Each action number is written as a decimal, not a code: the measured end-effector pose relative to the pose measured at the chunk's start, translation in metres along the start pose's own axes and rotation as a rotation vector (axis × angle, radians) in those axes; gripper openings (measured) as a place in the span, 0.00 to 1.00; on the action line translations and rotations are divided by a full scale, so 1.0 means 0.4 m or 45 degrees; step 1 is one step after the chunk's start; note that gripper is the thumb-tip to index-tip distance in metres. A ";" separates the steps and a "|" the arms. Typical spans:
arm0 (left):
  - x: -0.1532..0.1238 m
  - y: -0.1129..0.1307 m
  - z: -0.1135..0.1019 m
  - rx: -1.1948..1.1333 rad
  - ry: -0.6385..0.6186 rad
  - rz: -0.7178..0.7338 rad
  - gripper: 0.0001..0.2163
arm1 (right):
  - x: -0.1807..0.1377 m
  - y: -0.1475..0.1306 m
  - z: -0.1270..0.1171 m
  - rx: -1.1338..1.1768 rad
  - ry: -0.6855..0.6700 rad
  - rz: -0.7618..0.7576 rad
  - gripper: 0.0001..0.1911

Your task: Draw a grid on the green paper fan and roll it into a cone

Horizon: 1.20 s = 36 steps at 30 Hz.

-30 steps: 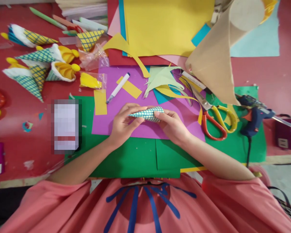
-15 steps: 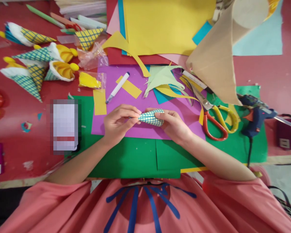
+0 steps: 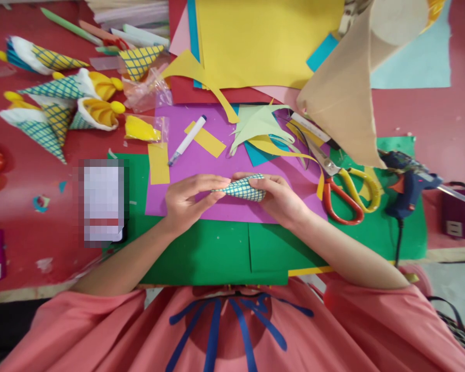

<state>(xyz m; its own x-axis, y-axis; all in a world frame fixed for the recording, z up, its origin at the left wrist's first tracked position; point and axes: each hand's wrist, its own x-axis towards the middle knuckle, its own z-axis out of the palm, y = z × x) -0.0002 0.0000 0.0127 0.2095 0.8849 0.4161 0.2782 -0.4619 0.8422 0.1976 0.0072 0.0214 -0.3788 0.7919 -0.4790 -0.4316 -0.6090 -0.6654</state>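
Note:
A small paper cone (image 3: 243, 189) with a teal grid pattern lies sideways between both hands, above the purple sheet (image 3: 217, 160). My left hand (image 3: 188, 200) pinches its narrow left tip with thumb and fingers. My right hand (image 3: 281, 200) wraps round its wide right end, fingers curled over the top. Both hands hover over the purple sheet, which lies on a green sheet (image 3: 213, 253).
Several finished patterned cones (image 3: 58, 111) lie at the far left. A white marker (image 3: 188, 139), yellow paper strips (image 3: 159, 163), scissors (image 3: 343, 183), a blue glue gun (image 3: 406, 183), a large tan cone (image 3: 349, 98) and stacked coloured sheets (image 3: 267, 41) surround the hands. A blurred box (image 3: 103, 201) sits left.
The cone has turned slightly in the hands; my left fingers shifted from its tip along it and back, pressing the narrow end. The arms stay in place.

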 end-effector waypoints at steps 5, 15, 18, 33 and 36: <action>-0.001 -0.001 0.011 -0.245 -0.053 -0.309 0.10 | 0.002 -0.004 -0.001 0.020 0.005 -0.044 0.10; 0.004 0.003 0.032 -0.382 -0.077 -0.489 0.12 | -0.003 0.019 0.011 0.051 -0.060 -0.072 0.10; -0.002 0.003 0.040 -0.497 -0.133 -0.495 0.13 | -0.008 0.028 0.014 0.029 -0.087 -0.077 0.09; -0.004 -0.009 0.043 -0.614 -0.106 -0.738 0.12 | -0.005 0.035 0.006 -0.060 -0.101 -0.141 0.10; -0.003 -0.017 0.040 -0.615 -0.083 -0.768 0.11 | 0.000 0.019 -0.006 -0.231 -0.017 -0.222 0.10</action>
<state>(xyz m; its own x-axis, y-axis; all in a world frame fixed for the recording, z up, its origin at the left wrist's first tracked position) 0.0126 0.0013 0.0008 0.2108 0.9625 -0.1706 -0.0746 0.1898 0.9790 0.1965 0.0027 0.0150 -0.3227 0.8830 -0.3409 -0.3383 -0.4440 -0.8297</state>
